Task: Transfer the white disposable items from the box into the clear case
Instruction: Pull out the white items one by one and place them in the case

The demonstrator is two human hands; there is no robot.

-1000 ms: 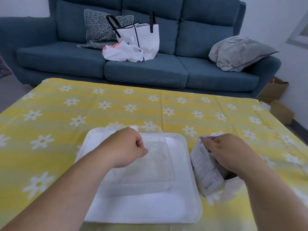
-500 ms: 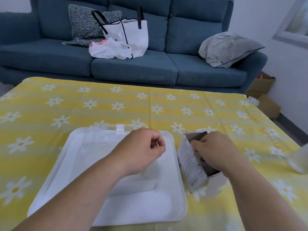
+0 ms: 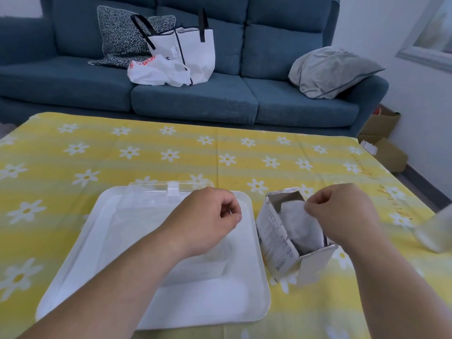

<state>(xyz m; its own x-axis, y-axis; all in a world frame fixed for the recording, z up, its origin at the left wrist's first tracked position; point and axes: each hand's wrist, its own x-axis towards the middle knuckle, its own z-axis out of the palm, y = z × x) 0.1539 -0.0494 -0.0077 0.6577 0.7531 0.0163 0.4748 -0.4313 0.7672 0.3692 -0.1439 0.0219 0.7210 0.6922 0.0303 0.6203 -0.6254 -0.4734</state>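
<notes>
Right of centre, our right hand [image 3: 342, 212] pinches the white items [image 3: 299, 226] inside the open box [image 3: 276, 241]; its printed label is unreadable. Our left hand [image 3: 208, 217] curls above the clear case [image 3: 146, 206] on the tray [image 3: 208, 307]; we cannot tell whether it grips anything.

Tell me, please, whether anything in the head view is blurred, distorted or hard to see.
In the head view the wide lens bows the table edge; a pale object at the right border is smeared; the clear case nearly vanishes against the white tray.
</notes>
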